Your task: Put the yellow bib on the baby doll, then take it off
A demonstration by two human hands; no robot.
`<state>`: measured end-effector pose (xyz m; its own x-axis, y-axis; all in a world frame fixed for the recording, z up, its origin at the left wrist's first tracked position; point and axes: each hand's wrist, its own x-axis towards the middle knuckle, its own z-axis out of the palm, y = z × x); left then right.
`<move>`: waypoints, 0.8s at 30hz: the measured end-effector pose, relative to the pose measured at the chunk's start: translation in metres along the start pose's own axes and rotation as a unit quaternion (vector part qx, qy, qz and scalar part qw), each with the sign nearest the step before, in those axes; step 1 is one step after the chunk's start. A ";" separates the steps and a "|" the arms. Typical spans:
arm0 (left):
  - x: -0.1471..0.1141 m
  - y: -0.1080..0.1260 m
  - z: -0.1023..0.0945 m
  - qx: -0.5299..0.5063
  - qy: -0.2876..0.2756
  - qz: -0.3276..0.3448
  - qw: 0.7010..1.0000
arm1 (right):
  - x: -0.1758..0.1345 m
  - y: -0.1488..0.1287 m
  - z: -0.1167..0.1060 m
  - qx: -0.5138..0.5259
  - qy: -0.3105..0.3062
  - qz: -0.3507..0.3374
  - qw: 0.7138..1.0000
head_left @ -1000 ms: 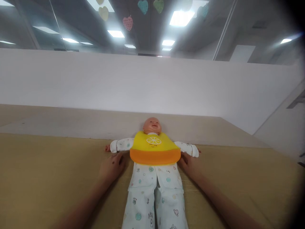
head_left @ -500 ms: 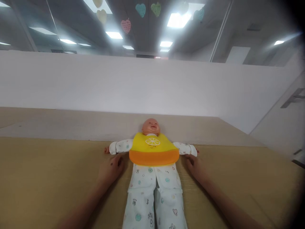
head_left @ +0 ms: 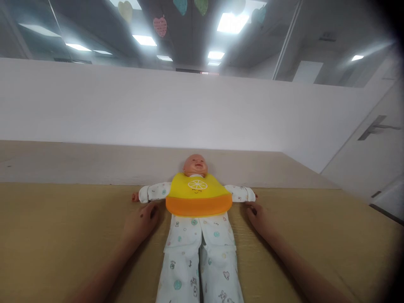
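A baby doll (head_left: 192,164) lies on its back with both arms stretched sideways. It wears white printed clothes (head_left: 179,269) and a yellow bib (head_left: 183,187) with an orange lower pocket, a citrus slice and a smiling face. My left hand (head_left: 143,219) rests on the table just below the doll's sleeve on the left, fingers loosely curled with a gap by the thumb. Below the other sleeve's cuff, my right hand (head_left: 258,216) rests in much the same way, close to or touching the cloth. Neither hand visibly grips anything. The doll's feet are out of frame.
The wooden table (head_left: 63,235) has a paler strip (head_left: 78,166) along its far side, against a white wall (head_left: 142,105). Glass panels above carry paper hearts (head_left: 160,27). A door with a metal handle (head_left: 374,127) stands at the right.
The camera view has shifted slightly, so the doll and room sit a little further left in the picture. Both hands stay by the sleeves, and the doll's pose looks the same.
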<state>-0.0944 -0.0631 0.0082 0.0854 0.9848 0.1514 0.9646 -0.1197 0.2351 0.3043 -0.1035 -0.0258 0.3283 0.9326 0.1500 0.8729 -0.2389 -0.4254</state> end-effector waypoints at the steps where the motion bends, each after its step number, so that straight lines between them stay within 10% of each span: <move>1: 0.000 0.000 -0.001 -0.001 -0.004 0.002 1.000 | 0.000 0.001 0.000 0.003 -0.004 -0.001 1.000; 24: 0.000 0.001 0.001 0.019 0.001 0.003 1.000 | 0.000 0.007 0.005 0.050 -0.052 -0.097 0.993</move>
<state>-0.0938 -0.0632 0.0078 0.0914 0.9839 0.1538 0.9726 -0.1213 0.1982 0.3084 -0.1034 -0.0332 0.1149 0.9824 0.1473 0.8740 -0.0295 -0.4850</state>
